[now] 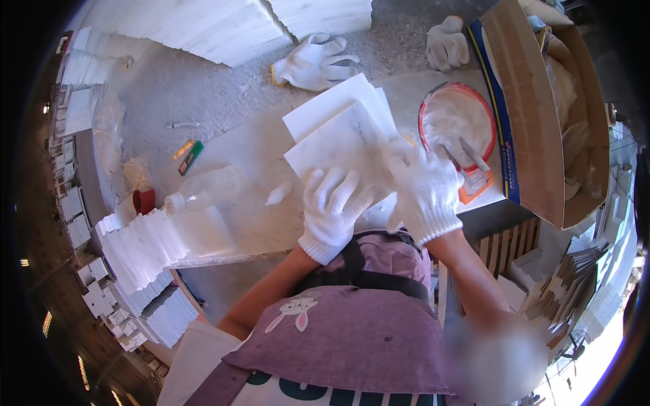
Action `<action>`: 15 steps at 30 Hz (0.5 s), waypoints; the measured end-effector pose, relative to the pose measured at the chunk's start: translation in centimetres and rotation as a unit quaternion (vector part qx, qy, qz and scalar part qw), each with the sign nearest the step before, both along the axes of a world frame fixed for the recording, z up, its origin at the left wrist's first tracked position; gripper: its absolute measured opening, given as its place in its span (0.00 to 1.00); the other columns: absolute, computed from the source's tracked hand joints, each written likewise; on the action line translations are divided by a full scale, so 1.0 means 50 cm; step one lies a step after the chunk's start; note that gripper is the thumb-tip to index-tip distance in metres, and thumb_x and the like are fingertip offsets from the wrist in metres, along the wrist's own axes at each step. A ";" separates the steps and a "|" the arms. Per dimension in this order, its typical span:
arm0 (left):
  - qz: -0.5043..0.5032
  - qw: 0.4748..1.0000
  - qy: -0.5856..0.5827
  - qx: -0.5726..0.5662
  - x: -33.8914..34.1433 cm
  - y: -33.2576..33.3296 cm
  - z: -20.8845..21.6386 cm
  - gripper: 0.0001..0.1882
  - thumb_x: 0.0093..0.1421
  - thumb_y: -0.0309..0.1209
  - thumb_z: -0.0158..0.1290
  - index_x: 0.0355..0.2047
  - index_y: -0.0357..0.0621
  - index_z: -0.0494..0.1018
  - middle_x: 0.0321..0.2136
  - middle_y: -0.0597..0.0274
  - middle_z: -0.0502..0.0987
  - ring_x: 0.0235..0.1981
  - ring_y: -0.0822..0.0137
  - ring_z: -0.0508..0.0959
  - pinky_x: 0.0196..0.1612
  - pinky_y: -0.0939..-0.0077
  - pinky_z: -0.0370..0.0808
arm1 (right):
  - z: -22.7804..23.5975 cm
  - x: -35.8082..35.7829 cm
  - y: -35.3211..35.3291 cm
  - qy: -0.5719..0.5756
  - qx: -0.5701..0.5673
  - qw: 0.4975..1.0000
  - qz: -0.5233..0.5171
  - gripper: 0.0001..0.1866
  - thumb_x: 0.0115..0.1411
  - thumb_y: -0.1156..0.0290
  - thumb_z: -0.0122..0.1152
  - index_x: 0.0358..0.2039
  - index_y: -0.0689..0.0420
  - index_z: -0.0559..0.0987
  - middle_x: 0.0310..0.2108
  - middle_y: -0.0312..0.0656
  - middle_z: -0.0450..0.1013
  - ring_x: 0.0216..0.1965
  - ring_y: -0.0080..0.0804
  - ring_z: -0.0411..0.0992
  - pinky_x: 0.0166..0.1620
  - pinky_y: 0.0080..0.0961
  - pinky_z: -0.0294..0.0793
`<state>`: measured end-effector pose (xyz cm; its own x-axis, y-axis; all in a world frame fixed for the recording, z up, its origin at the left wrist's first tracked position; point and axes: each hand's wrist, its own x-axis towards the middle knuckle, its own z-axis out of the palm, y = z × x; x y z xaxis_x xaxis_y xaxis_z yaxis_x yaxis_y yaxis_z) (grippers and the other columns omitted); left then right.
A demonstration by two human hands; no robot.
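Observation:
My left hand (333, 211), in a white knit glove, rests its spread fingers on the near left edge of a white stone tile (335, 145) with faint grey veining. This tile lies over other white tiles (318, 111), which fan out beneath its far side. My right hand (426, 193), gloved alike, is at the tile's right side. Motion smears its fingers, so anything in them cannot be made out. Right of it stands a red-rimmed tub (457, 122) of white paste, with a metal blade (474, 154) leaning in it. An orange item (475, 184) lies just below the tub.
Spare white gloves (315, 64) (448, 44) lie farther back. An open cardboard box (521, 101) borders the right. Stacked white slabs (203, 27) stand behind; more tiles (139, 247) are at left near a clear bottle (203, 191), a green box cutter (191, 158) and a red ring (143, 201).

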<state>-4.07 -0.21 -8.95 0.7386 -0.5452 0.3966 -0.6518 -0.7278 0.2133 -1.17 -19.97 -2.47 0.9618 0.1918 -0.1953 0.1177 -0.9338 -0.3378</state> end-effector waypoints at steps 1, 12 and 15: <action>0.003 1.000 -0.005 0.002 -0.001 -0.002 -0.004 0.20 0.44 0.31 0.57 0.41 0.59 0.80 0.48 0.62 0.69 0.50 0.57 0.69 0.51 0.53 0.68 | 0.016 -0.019 -0.015 0.002 0.020 1.000 0.014 0.28 0.35 0.65 0.70 0.42 0.56 0.77 0.34 0.45 0.73 0.35 0.47 0.73 0.36 0.40 0.70; 0.009 1.000 0.017 -0.013 0.004 -0.008 0.006 0.19 0.45 0.30 0.56 0.40 0.61 0.80 0.48 0.63 0.70 0.51 0.58 0.69 0.56 0.53 0.65 | 0.024 -0.034 -0.011 0.003 0.000 1.000 0.004 0.19 0.44 0.70 0.64 0.39 0.54 0.77 0.36 0.43 0.73 0.34 0.45 0.74 0.34 0.40 0.72; 0.024 1.000 0.015 -0.015 -0.010 -0.014 0.004 0.21 0.45 0.29 0.56 0.41 0.63 0.80 0.47 0.64 0.70 0.51 0.58 0.70 0.57 0.53 0.64 | -0.020 -0.083 -0.030 -0.058 0.047 0.997 -0.003 0.17 0.43 0.70 0.65 0.36 0.56 0.76 0.31 0.45 0.73 0.32 0.47 0.74 0.33 0.41 0.71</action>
<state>-4.57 -0.89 -8.76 0.7748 -0.4977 0.3898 -0.6099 -0.7506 0.2541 -5.30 -21.47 -3.47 0.9782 0.1974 -0.0643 0.1548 -0.8997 -0.4081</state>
